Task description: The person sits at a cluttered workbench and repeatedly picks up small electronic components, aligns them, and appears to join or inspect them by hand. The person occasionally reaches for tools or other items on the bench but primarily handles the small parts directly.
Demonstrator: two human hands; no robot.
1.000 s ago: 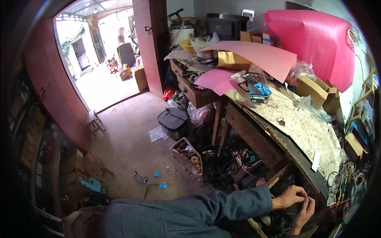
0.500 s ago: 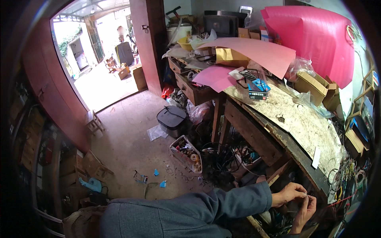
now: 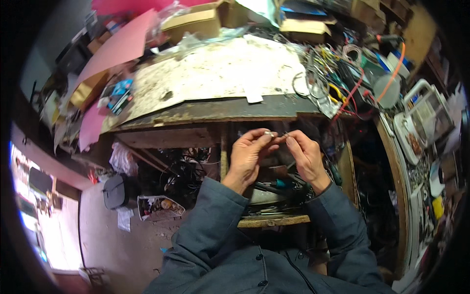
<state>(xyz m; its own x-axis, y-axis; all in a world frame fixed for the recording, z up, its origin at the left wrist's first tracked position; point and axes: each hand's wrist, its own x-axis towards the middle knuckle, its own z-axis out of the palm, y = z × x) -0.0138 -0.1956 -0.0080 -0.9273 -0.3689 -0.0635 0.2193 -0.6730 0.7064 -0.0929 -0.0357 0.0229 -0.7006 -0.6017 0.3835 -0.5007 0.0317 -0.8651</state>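
Observation:
Both my hands meet in front of me, over an open drawer (image 3: 274,221) full of tools. My left hand (image 3: 248,156) is closed in a pinch on a small shiny piece (image 3: 269,133), too small to name. Close beside it, my right hand (image 3: 306,156) pinches something thin and dark between thumb and forefinger; its kind cannot be made out. The fingertips of the two hands almost touch. Below them in the drawer lie several tools, among them one with a teal part (image 3: 280,183).
A worn workbench (image 3: 210,109) stands ahead, covered by a stained pale sheet (image 3: 210,71). Cables and yellow-handled pliers (image 3: 336,93) crowd its right end. Pink sheeting (image 3: 117,41) and a cardboard box (image 3: 192,23) lie at the back. A black bin (image 3: 116,191) stands on the floor at left.
My view has swung right, from the doorway and floor to the bench and drawer. Both hands now appear near the middle, still pinching close together.

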